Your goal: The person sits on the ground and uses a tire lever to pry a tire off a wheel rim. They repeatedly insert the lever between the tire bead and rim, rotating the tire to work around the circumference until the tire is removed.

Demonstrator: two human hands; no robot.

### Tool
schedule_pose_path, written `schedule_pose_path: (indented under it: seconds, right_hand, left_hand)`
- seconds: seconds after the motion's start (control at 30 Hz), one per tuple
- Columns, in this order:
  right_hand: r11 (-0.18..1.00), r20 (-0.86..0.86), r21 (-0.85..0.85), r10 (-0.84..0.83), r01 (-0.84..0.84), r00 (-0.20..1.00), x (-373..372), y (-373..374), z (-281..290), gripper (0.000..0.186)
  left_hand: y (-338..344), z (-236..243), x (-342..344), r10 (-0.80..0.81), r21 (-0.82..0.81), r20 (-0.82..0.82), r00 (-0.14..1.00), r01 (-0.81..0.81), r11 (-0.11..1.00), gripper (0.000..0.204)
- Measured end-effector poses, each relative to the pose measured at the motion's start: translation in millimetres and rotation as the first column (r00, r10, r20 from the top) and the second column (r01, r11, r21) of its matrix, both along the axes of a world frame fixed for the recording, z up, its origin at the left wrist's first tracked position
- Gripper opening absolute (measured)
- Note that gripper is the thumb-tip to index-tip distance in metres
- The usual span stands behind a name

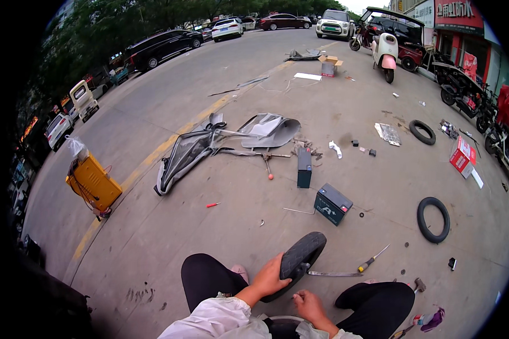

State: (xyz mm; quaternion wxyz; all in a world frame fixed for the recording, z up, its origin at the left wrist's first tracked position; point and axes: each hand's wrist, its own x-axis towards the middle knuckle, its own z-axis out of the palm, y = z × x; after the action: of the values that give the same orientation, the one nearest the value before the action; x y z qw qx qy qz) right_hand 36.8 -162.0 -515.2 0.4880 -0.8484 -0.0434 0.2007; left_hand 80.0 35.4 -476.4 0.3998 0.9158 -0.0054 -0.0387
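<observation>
Between my knees stands a small black wheel tyre (304, 255), tilted, its tread facing up. My left hand (270, 279) is closed around its near side, fingers over the tread. My right hand (311, 307) is low beside the tyre, fingers curled in; whether anything small is in them is hidden. A flat metal bar (336, 274) lies on the ground with its near end by the tyre. Just past that bar is a screwdriver (372, 260) with a yellow and dark handle. A hammer (419, 285) rests by my right knee.
Two dark batteries (333, 204) (304, 168) stand ahead. Loose tyres (434, 220) (422, 132) and a red-white box (462, 157) lie to the right. Left are a yellow machine (98, 183), a grey folded cover (189, 152) and a red screwdriver (213, 205). Parked scooters and cars stand farther off.
</observation>
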Motion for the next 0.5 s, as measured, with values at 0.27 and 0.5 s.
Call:
schedule_pose_path:
  seconds: [0.27,0.5]
  right_hand:
    - [0.938,-0.123,-0.302,0.137,-0.168,0.983,6.8,-5.9,-8.5,0.039]
    - [0.932,-0.163,-0.278,0.192,-0.232,0.968,9.7,-7.7,-19.4,0.042]
  left_hand:
    - [-1.8,-6.0,-0.6,0.002,-0.040,-0.039,0.999,-0.004,0.999,0.095]
    - [-1.7,-6.4,3.2,0.004,-0.096,-0.071,0.997,-0.011,0.995,0.097]
